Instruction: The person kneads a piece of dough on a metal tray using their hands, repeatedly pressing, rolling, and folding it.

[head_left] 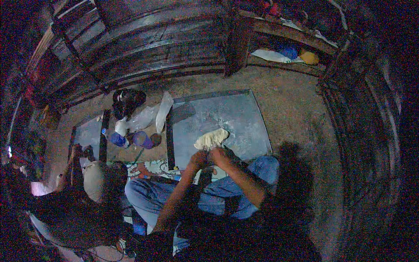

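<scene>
A cream-coloured, dough-like lump (212,139) with an uneven, creased surface lies on the near part of a grey board (240,113). My left hand (198,159) is at the lump's near left edge, and my right hand (219,156) is close beside it on the right. Both hands look closed on the near edge of the lump, though the dim light blurs the fingers. Whitish smears mark the board just beyond the lump. My crossed legs in blue jeans (174,194) are under my forearms.
Left of the board are a clear plastic bag (163,112), a blue container (117,139), a purple container (142,139) and a black bag (128,103). A person (70,218) sits at my left by a smaller board (88,132). Shelving (283,63) stands at the back right.
</scene>
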`<act>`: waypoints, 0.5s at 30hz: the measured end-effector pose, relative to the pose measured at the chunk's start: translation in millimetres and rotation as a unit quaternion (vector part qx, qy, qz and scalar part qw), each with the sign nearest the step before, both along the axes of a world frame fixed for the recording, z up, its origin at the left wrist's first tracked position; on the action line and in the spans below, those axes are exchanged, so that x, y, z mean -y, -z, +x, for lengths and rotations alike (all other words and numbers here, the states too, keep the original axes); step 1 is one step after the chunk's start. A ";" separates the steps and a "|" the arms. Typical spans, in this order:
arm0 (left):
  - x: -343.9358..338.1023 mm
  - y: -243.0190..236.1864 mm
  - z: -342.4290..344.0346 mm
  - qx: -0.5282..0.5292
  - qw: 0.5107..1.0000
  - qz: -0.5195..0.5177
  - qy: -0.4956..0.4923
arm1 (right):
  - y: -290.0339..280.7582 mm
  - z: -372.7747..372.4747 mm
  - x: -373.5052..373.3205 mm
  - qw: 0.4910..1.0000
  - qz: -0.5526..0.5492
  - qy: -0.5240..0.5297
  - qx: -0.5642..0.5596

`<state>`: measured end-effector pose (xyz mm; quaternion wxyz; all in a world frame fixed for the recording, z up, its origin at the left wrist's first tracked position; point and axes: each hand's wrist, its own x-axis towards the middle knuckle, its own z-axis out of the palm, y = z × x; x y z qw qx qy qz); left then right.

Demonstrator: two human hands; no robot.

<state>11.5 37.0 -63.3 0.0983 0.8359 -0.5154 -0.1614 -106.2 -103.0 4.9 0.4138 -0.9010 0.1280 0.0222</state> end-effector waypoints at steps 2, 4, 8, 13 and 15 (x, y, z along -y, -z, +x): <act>7.0 0.9 -5.8 -0.053 0.998 0.022 -0.012 | 1.3 1.4 4.2 0.992 -0.122 -0.011 0.040; 13.2 -7.8 -15.7 -0.078 0.996 0.031 -0.044 | 7.0 3.9 6.0 0.971 -0.225 -0.023 0.075; 4.3 -35.1 -43.0 -0.086 0.982 -0.076 -0.151 | 0.0 8.0 9.5 0.937 -0.274 -0.093 0.195; -6.6 -74.5 -62.5 -0.075 0.973 -0.178 -0.127 | -73.9 -6.5 18.7 0.972 -0.210 -0.083 -0.069; -10.3 -79.8 -70.1 -0.135 0.951 -0.221 -0.167 | -98.7 -5.1 24.5 0.974 -0.213 -0.045 -0.069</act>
